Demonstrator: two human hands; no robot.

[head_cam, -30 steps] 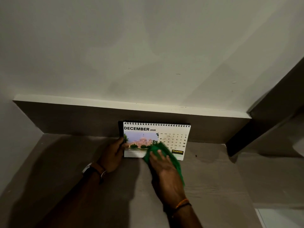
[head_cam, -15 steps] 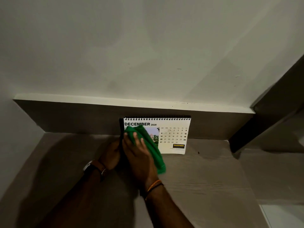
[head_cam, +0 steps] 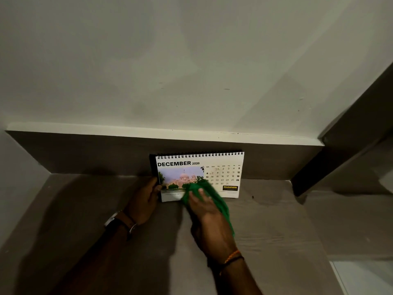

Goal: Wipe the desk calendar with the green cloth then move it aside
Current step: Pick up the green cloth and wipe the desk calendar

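Note:
A spiral-bound desk calendar showing December 2026 stands upright on the grey desk, against the low back panel. My left hand grips its lower left edge, thumb on the front. My right hand presses the green cloth flat against the lower middle of the calendar's front page. The cloth covers part of the photo and the bottom left of the date grid, and it trails down onto the desk beside my right hand.
A pale wall rises behind a white ledge above the brown back panel. A dark slanted board closes the desk's right side. The left wall bounds the desk. A white surface shows at the bottom right.
My right hand and the cloth swept from the calendar's lower middle up to its upper left, then back down to the lower middle. My left hand kept hold of the left edge.

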